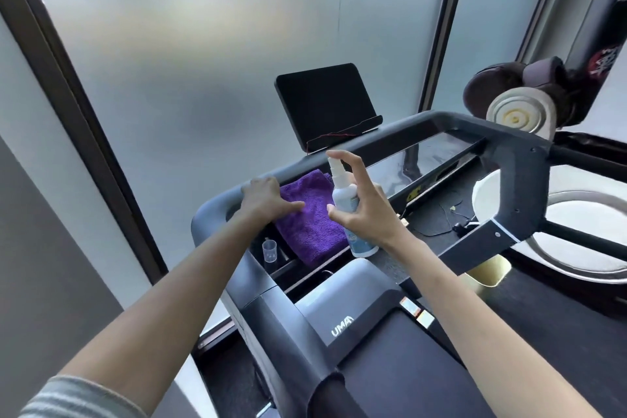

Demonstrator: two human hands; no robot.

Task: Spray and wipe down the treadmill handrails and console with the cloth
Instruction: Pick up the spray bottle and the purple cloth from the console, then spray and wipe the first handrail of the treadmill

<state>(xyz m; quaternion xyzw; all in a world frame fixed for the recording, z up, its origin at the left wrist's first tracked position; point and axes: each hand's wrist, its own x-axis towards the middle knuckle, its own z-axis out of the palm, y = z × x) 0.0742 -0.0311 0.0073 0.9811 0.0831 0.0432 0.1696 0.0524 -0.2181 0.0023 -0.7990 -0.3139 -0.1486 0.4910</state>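
On the treadmill console (437,159), toward its left end, lies a folded purple cloth (308,214); the left hand (268,202) rests flat on its left edge, fingers spread, gripping nothing. Just right of it, the right hand (364,207) holds a white spray bottle (347,200) upright, forefinger on the nozzle; a small clear cup (269,249) stands near the cloth's near-left corner.

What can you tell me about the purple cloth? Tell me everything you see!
The purple cloth looks soft and fuzzy, like a small microfibre towel. It is folded into a thick rectangle and lies on the treadmill console, at its left end, just behind the grey front bar. The left hand rests on its left edge, fingers spread over it. The spray bottle, held in the right hand, stands in front of its right side and hides part of it. A small clear cup sits beside its near corner.
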